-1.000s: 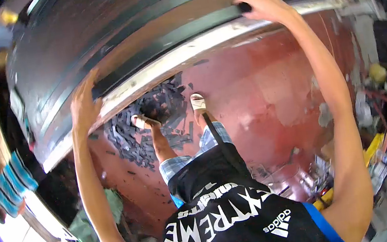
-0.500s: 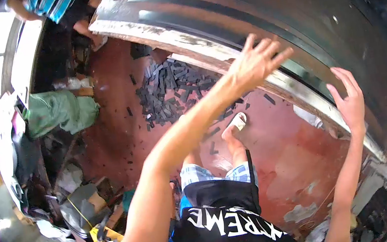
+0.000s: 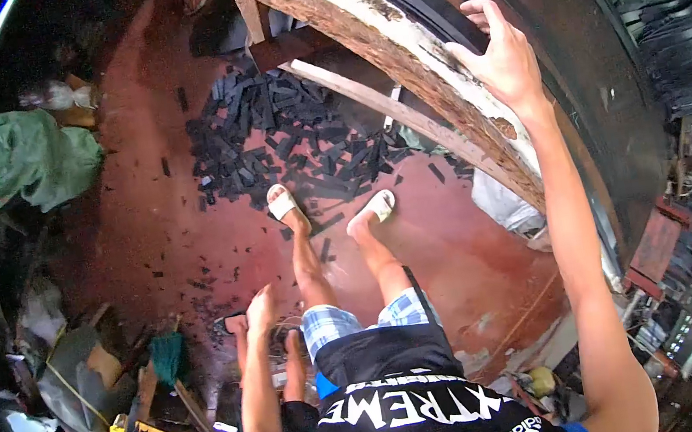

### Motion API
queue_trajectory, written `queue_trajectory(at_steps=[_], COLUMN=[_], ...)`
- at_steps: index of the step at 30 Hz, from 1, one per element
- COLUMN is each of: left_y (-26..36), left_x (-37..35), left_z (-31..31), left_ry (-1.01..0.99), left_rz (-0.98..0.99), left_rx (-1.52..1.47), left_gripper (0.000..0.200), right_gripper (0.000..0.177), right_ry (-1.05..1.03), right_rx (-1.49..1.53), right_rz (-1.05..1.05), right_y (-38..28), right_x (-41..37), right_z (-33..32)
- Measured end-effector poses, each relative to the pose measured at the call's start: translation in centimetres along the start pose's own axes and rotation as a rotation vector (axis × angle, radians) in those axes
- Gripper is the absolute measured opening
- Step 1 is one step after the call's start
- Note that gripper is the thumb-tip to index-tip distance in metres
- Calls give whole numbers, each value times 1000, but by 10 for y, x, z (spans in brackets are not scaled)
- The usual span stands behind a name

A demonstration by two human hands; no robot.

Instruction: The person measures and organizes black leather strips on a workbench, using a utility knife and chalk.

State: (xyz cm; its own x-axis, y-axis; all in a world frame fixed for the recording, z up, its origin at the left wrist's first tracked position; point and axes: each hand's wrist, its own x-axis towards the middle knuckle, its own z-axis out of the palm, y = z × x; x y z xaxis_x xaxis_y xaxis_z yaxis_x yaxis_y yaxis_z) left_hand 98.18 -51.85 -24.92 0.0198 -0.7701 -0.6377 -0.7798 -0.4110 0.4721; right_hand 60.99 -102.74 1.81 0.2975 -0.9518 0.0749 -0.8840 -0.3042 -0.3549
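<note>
My right hand point(image 3: 506, 61) is over the edge of the worktable, thumb and fingers apart and slightly curved. Its fingertips are right at a long black strip point(image 3: 423, 6), which lies along the dark tabletop point(image 3: 544, 20) just inside the worn, pale wooden edge point(image 3: 392, 37). My left hand point(image 3: 259, 310) hangs low beside my left leg, away from the table. Its fingers run together in this view, and I cannot tell whether they are closed.
Many small black pieces point(image 3: 272, 129) lie heaped on the red floor point(image 3: 143, 218) by my sandals. A green sack point(image 3: 29, 163) stands at left. Stacked black material point(image 3: 665, 30) is beyond the table. Clutter lines the lower left, where another person's leg point(image 3: 294, 369) shows.
My left hand has left the tabletop and dropped to my side. The right hand has shifted toward the black strip. The view has turned, and my feet now stand apart.
</note>
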Motion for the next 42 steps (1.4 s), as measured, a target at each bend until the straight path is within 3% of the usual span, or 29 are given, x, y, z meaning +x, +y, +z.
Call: queue_trajectory(at_steps=[2,4,7,11,12,19,23,26,28,30,34,42], left_y=[-31,-56,-79,-9,-2,67,80,60,49,44,51,60], left_x=[-26,-53,-69,-27,-17,51,52,43,32,25,19,36], left_z=[-5,4,32,11,26,31,33,68,76,74,54,51], left_ry=[-197,-132,-33,-105,31,90,57,31,2,-115,-176,-104], left_rz=[-311,-400,-268,-372,-303,-91,-83,-130,-143,-188,-270,-267], left_rx=[-16,-172,-330,-337,-394,-670,-598,-530,-537,-395,-437,-397], left_gripper=[38,31,29,38,36,37,35,35,35,35,35,38], right_gripper=[52,53,51,53,54,60,60,63,66,67,65,65], right_ry=[17,14,37,54,36,-7,-10,-34,-8,-11,-2,34], right_rx=[-51,-31,121,181,203,134,140,149,107,116,125,131], right_rz=[23,32,120,105,137,164,188,146,4,23,20,70], right_y=[-3,2,4,-2,-1,-7,-7,-7,-10,-16,-27,-13], right_x=[4,7,8,9,9,12,12,14,18,26,36,39], right_z=[5,7,9,9,8,5,6,6,8,11,14,18])
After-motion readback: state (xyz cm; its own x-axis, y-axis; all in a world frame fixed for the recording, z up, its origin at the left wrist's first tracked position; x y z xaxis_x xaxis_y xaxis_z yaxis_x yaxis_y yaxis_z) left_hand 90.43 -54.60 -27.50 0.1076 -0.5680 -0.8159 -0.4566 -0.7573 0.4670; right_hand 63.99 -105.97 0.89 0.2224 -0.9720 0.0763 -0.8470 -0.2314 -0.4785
